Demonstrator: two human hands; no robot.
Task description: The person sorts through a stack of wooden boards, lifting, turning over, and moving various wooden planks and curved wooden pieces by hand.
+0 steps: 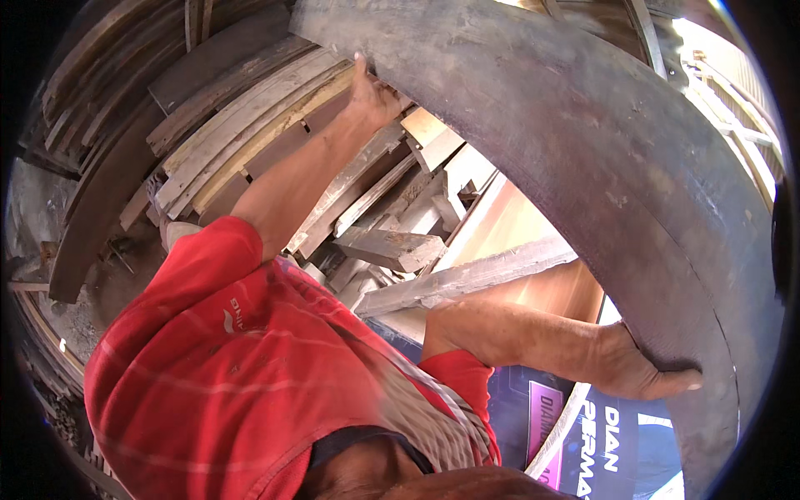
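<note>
two hands grip long curved dark plank (583, 150), arcing upper left to lower right; left hand (375, 93) and right hand (642, 371) fingers wrapped on edge.

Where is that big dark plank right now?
In the head view the long dark plank arcs across the upper right, above the pile of scrap boards, with the left hand on its upper edge and the right hand near its lower end.

One large dark curved plank (583, 142) is present. Two bare hands are on it: one left hand (375, 92) and one right hand (642, 371). One red striped shirt (225, 375) is visible. The stacked timber boards (250, 125) are too many and too overlapped to count.
</note>
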